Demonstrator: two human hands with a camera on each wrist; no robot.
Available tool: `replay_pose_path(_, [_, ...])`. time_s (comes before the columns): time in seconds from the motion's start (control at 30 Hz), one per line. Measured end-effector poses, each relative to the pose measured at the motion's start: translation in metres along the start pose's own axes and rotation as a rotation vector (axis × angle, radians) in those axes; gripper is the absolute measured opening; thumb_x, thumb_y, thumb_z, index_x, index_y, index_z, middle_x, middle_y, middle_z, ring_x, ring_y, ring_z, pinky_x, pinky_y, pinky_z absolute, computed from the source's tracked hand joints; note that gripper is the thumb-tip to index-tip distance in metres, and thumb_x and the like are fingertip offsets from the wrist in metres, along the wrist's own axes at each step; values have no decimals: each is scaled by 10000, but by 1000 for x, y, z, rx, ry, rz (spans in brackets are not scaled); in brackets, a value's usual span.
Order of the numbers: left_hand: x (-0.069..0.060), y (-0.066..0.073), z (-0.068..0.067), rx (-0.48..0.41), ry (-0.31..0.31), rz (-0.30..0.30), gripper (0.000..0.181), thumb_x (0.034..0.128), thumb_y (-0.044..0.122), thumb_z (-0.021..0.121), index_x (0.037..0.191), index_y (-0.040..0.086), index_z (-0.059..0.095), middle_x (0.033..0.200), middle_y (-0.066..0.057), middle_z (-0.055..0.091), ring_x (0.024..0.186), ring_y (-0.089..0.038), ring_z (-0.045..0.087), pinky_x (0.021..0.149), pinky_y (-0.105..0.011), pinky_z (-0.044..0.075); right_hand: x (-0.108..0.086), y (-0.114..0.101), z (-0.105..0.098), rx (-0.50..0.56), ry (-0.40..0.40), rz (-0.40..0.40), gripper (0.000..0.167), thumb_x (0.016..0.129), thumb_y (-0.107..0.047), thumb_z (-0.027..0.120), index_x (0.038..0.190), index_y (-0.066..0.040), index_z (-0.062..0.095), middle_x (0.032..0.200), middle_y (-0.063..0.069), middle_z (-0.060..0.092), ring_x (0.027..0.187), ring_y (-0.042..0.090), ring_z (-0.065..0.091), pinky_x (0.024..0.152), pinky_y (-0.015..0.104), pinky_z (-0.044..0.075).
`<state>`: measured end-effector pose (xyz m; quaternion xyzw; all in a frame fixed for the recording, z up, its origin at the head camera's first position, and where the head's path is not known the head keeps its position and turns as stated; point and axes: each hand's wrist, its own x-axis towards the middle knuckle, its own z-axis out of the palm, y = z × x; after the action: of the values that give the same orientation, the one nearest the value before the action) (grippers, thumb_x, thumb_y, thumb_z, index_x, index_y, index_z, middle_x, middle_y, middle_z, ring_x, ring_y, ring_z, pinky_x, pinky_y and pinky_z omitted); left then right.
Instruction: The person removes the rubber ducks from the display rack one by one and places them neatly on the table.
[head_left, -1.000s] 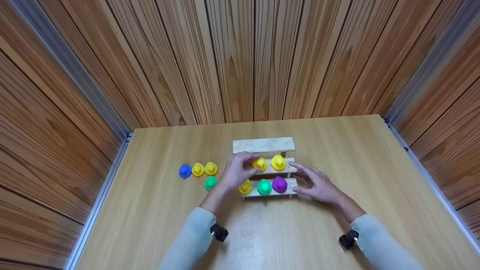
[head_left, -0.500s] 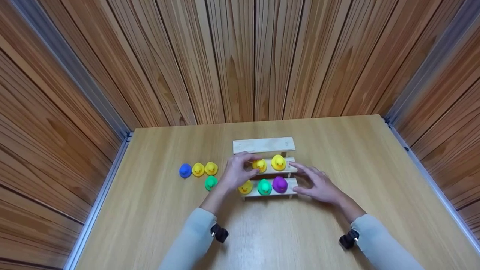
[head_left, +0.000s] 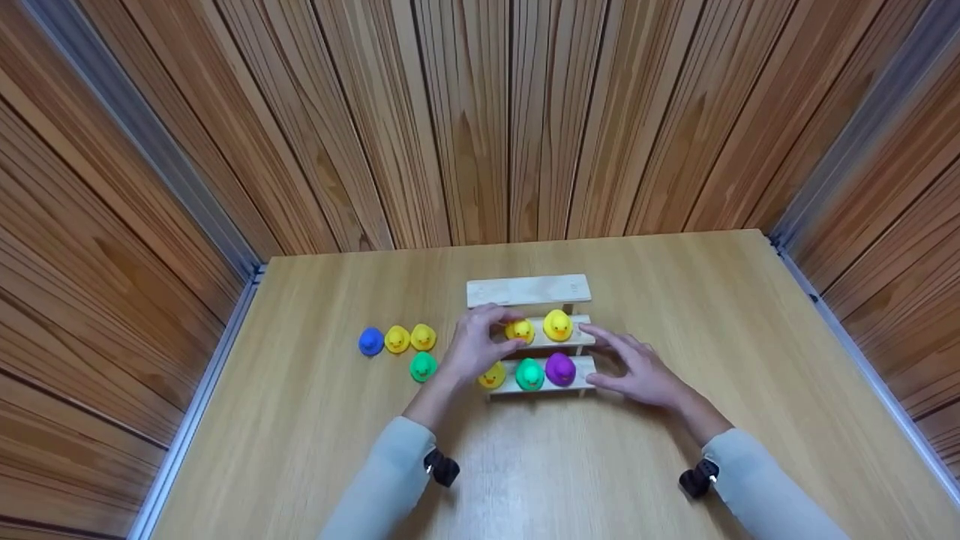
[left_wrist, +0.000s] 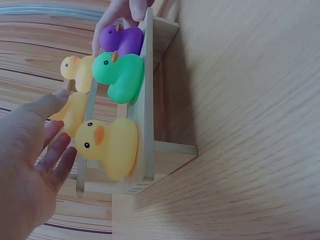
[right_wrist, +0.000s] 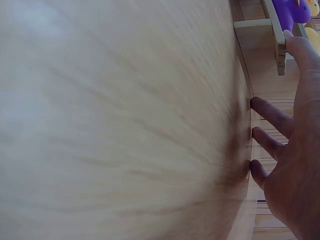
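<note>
A three-step wooden shelf rack (head_left: 528,289) stands on the table. With thumb and fingers, my left hand (head_left: 474,345) pinches a yellow rubber duck (head_left: 520,330) at the left of the middle step. Beside that duck sits another yellow duck (head_left: 558,325). The lowest step bears a yellow duck (left_wrist: 114,147), a green duck (left_wrist: 122,77) and a purple duck (left_wrist: 122,39). My right hand (head_left: 636,369) is at the rack's right end, fingers spread, its thumb touching the end of the lowest step in the right wrist view. No duck is in the right hand.
Left of the rack, a blue duck (head_left: 370,341) and two yellow ducks (head_left: 397,339) form a row on the table (head_left: 300,450). A green duck (head_left: 423,367) sits just in front of them. Wood-plank walls (head_left: 480,135) enclose the table's back and sides.
</note>
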<state>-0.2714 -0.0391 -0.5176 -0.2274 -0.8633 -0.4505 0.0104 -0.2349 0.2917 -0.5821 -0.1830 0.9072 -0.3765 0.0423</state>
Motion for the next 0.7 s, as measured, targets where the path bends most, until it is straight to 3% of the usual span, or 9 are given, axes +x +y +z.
replay_pose_path(0.47, [-1, 0, -3, -34, -10, -9, 357, 1005, 160, 871, 1346, 83, 799, 1309, -99, 797, 1223, -269, 746, 1105, -405, 649, 0, 1, 1, -5, 1, 13, 850, 1017, -501, 818, 1740, -452, 374, 1785, 99, 495, 1623, 485, 454, 1263, 768, 300])
replay_pose_path(0.7, [-4, -2, -6, -25, -2, 18, 331, 1000, 171, 878, 1317, 98, 812, 1277, -97, 798, 1194, -270, 771, 1081, -382, 664, 0, 3, 1, -7, 21, -14, 847, 1010, -442, 839, 1738, -396, 408, 1763, 114, 524, 1583, 468, 490, 1211, 729, 330])
